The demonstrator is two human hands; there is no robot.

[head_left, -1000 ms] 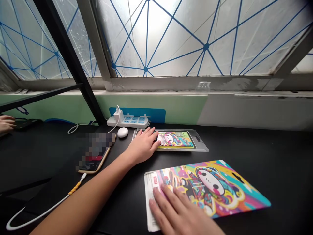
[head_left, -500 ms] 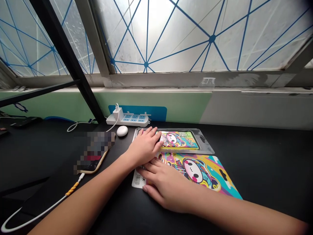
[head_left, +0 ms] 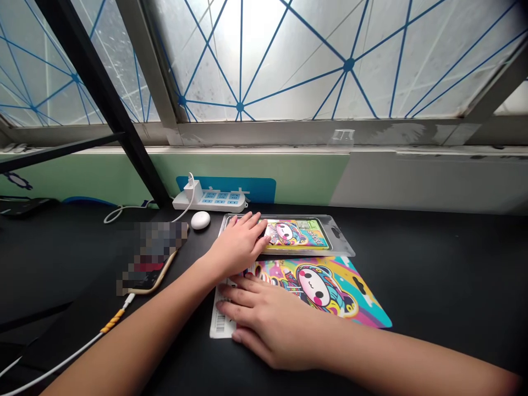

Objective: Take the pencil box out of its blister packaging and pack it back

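A clear plastic blister tray [head_left: 340, 242] lies flat at the back of the black table, holding a colourful box [head_left: 307, 234] with a cartoon character. My left hand [head_left: 239, 242] rests flat on the tray's left part, fingers spread and pointing away from me. In front of it lies a printed backing card [head_left: 365, 300], bright with the same character and a hang hole at its right end. Spread over the card's left part is my right hand [head_left: 270, 319], palm down, covering much of the print. A barcode shows at the card's left end.
To the left a phone [head_left: 159, 264], partly pixelated, lies with a white charging cable plugged in. A white oval case [head_left: 200, 220] sits beside a power strip [head_left: 210, 201] at the wall. A black metal frame [head_left: 107, 110] slants across the left side.
My right hand and the backing card have slid a little toward me, turning slightly. My left hand stays on the tray. The whole view has shifted slightly.
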